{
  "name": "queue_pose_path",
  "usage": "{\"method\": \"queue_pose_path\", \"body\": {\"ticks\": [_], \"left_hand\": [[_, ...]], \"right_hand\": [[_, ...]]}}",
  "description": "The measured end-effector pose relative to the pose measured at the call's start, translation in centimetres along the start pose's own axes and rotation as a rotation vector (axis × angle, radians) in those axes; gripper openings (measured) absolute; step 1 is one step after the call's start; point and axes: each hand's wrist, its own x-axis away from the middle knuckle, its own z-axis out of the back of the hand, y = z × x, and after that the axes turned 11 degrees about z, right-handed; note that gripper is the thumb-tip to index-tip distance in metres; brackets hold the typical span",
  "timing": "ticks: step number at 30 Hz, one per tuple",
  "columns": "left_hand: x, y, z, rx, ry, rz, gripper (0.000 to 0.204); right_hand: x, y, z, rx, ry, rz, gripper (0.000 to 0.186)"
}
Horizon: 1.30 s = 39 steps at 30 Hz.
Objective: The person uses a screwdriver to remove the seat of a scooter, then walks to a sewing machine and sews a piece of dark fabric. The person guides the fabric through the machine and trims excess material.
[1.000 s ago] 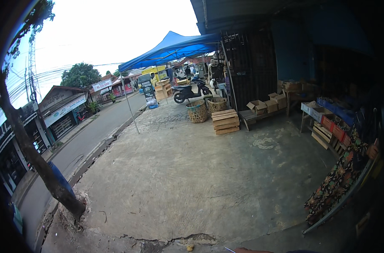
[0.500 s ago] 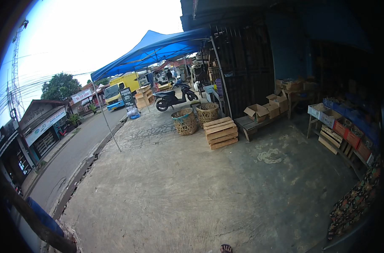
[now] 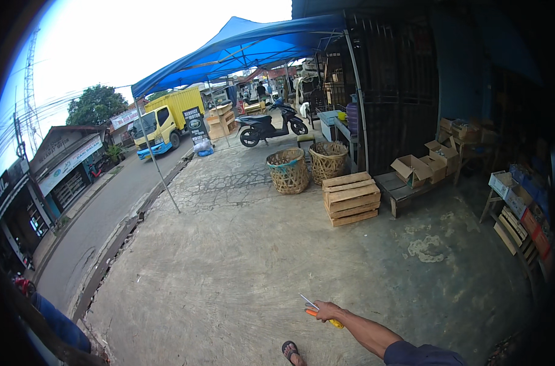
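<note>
My right hand point(image 3: 326, 311) reaches in from the lower right, closed around hand tools: a thin metal shaft point(image 3: 308, 301), an orange handle point(image 3: 311, 312) and a yellow handle point(image 3: 336, 323). It looks like screwdrivers, though the small size makes this uncertain. My sandalled foot point(image 3: 291, 351) shows at the bottom edge on the concrete pavement point(image 3: 216, 274). My left hand is not in view.
Ahead stand wooden crates point(image 3: 350, 198), two woven baskets point(image 3: 286, 174), a scooter point(image 3: 265, 128) and a blue canopy point(image 3: 241, 43) on poles. At right are a bench point(image 3: 396, 198) with cardboard boxes and stacked produce bins point(image 3: 515, 201). Left are a road point(image 3: 94, 219) and yellow truck point(image 3: 183, 104).
My right hand with the tools has come into view. The truck has driven nearer along the road. The view has moved forward, and the person in patterned cloth at right has left it.
</note>
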Motion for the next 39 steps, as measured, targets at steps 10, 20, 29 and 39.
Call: {"method": "queue_pose_path", "body": {"ticks": [10, 20, 29, 39], "left_hand": [[-11.4, 35.6, 19.4, -0.094, 0.209, -0.346, 0.04], [-24.6, 65.7, 25.5, 0.221, 0.273, -0.275, 0.034], [-33.4, 84.8, 24.5, 0.346, 0.152, 0.094, 0.033], [-47.1, 119.7, 48.8, 0.152, 0.265, 0.09, 0.032]], "right_hand": [[-21.7, -0.4, -7.2, 0.387, -0.283, -0.005, 0.047], [-58.1, -2.3, 11.8, 0.353, -0.353, -0.222, 0.053], [-88.1, -2.6, 34.4, 0.04, -0.268, -0.323, 0.051], [-109.2, -2.8, 32.0, -0.058, -0.162, -0.681, 0.061]]}}
